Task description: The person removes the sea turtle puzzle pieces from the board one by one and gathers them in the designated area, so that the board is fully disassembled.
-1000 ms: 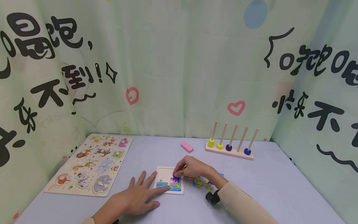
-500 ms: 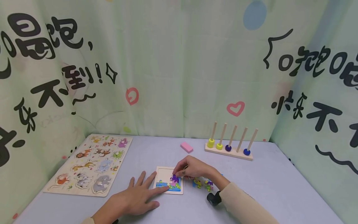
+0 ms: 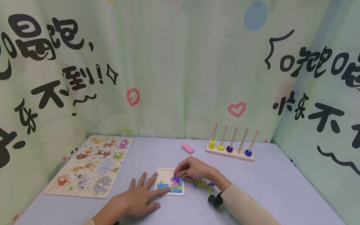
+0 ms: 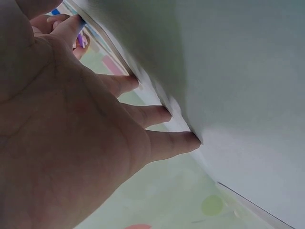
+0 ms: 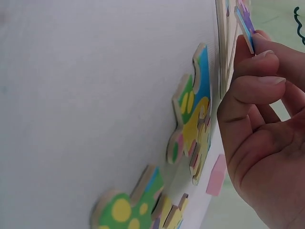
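A small jigsaw puzzle tray [image 3: 166, 171] with a pale wooden rim lies before me, blue and green pieces along its near side. My left hand [image 3: 137, 197] is spread flat, its index fingertip on the tray's lower pieces, the other fingers left of the tray. My right hand [image 3: 194, 168] pinches a purple jigsaw piece [image 5: 245, 26] between thumb and fingertips, over the tray's right part. That piece is tilted in the right wrist view; whether its lower edge touches the tray is unclear. Loose jigsaw pieces [image 5: 190, 114] lie on the table below the right hand.
A large animal puzzle board [image 3: 92, 165] lies at the left. Toward the back are a pink block [image 3: 187, 148] and a wooden peg stand [image 3: 230, 153] with yellow and blue beads. Patterned curtains [image 3: 180, 68] enclose the table's back and sides.
The purple piece has tipped slightly in my right fingers, which stay over the same part of the tray. My left hand has kept its place.
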Motion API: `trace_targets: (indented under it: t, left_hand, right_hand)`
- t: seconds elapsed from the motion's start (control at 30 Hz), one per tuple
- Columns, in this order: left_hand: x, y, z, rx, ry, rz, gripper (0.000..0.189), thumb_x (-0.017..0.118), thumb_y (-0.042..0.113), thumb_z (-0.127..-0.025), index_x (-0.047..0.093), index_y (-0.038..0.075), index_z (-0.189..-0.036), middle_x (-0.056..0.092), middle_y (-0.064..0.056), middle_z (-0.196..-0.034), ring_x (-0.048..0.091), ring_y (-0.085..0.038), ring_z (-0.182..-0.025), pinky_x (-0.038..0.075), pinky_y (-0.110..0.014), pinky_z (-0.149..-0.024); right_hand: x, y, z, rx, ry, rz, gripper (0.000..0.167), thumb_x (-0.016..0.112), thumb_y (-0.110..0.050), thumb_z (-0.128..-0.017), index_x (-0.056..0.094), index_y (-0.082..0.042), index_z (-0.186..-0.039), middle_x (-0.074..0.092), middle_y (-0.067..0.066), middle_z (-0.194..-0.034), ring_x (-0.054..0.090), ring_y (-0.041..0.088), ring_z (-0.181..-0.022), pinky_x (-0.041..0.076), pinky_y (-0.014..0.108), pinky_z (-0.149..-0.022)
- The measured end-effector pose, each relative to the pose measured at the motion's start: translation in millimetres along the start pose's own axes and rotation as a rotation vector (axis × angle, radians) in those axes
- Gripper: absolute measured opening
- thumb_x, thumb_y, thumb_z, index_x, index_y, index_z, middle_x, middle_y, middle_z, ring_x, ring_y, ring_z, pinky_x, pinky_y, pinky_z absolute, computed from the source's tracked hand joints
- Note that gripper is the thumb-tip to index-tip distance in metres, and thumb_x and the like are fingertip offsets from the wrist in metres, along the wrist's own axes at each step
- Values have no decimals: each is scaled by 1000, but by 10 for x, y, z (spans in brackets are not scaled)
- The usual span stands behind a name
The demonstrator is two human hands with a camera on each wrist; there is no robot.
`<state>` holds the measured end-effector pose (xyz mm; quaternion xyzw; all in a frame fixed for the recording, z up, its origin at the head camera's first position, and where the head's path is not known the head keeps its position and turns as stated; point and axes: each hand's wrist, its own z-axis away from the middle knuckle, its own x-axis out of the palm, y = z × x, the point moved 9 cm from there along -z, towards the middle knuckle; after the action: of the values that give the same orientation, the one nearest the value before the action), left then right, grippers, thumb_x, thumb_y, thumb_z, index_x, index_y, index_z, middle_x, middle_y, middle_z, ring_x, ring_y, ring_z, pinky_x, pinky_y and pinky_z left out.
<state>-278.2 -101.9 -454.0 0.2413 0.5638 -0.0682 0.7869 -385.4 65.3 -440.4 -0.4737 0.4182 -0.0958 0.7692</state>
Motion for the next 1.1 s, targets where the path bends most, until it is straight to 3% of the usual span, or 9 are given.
trace_targets:
  t: [0.27,0.73,1.1]
  left_hand:
    - [-2,14,-1,2,0,-6,54,60,56,-103,43,58,-154,18,-13,-178,14,-58,-161,18,-84,-119]
    - [-2,8,16,13,20,6,54,61,54,-103,44,57,-154,19,-14,-178,15,-59,-160,18,-85,-118]
    - [0,7,23,21,22,16,54,61,54,-103,43,57,-154,18,-14,-178,14,-58,-161,17,-85,-119]
  right_hand:
    - [-89,98,109,26,29,-3,12,72,-15,-101,82,-13,-109,72,-2,-92,53,13,-69,42,22,-62]
    - [-327,367,503,68,44,-21,15,72,-17,-102,81,-10,-111,68,0,-84,52,12,-66,40,20,-57]
    - [-510,604,815,84,50,-20,15,72,-17,-102,81,-10,-112,72,-1,-87,48,9,-59,39,19,-54]
